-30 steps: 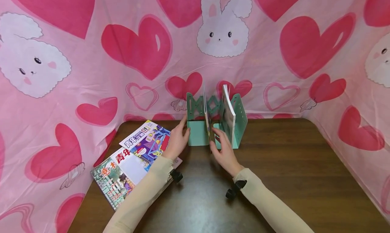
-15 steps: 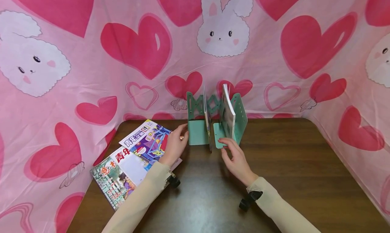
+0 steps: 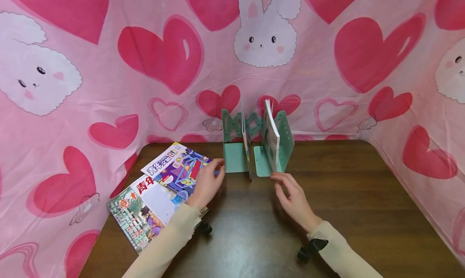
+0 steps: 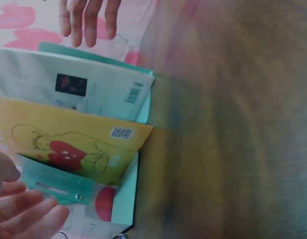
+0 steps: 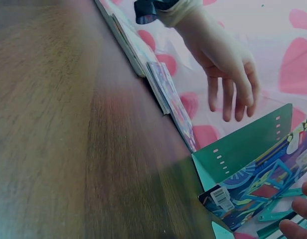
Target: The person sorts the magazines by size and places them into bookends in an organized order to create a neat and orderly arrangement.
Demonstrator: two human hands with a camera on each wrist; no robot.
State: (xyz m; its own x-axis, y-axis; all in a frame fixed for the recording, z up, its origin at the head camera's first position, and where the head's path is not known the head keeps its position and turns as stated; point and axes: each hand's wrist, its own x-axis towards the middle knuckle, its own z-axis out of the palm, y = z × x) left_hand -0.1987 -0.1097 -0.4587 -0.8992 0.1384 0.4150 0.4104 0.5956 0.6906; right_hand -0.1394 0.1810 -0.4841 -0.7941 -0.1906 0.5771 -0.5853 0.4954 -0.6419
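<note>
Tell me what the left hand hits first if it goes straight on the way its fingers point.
Probably the rack's left panel; the left hand points that way, though depth is hard to judge.

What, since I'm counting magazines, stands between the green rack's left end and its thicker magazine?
A thin magazine, standing on edge, its yellow face turned left; both the left wrist and head views show it.
</note>
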